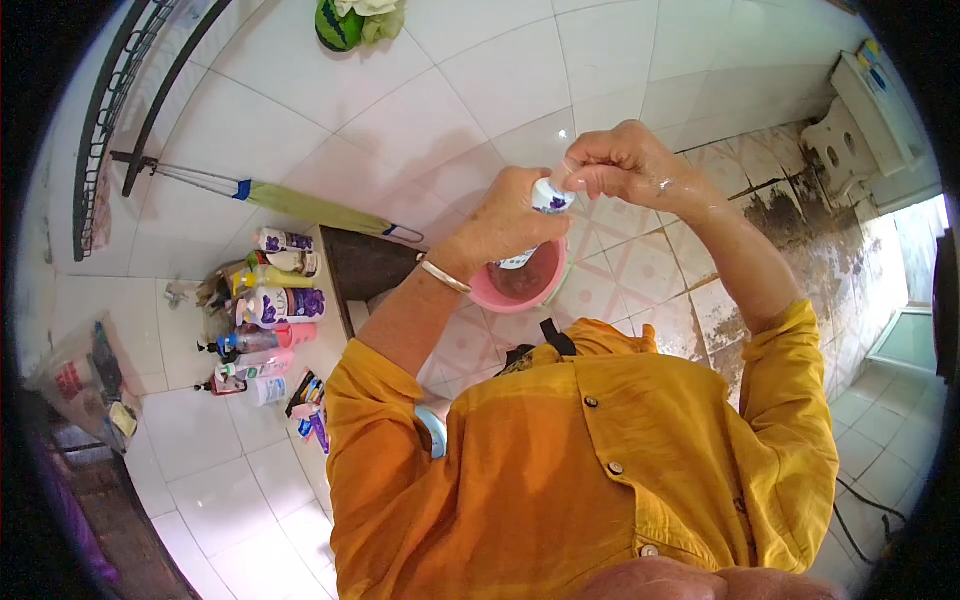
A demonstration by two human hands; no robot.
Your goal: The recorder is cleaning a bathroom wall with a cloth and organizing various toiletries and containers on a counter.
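My left hand [514, 214], with a bangle at its wrist, is wrapped around a white plastic bottle [553, 199] printed with purple flowers. The fingers of my right hand [626, 169] pinch the top end of that bottle; they hide most of it, so the cap's position is unclear. Wet patches shine on my right wrist. Below the bottle, on the tiled floor, stands a pink plastic basin [555, 289] that seems to hold some water. My left hand and the bottle cover part of its rim.
Toiletry bottles, among them a large Lux pump bottle [289, 306], crowd a ledge [337, 281] at left. A folded yellow-green umbrella [319, 206] hangs from a dark rack [135, 161]. Dark stains mark the floor tiles [720, 319] at right. A cable [862, 487] hangs lower right.
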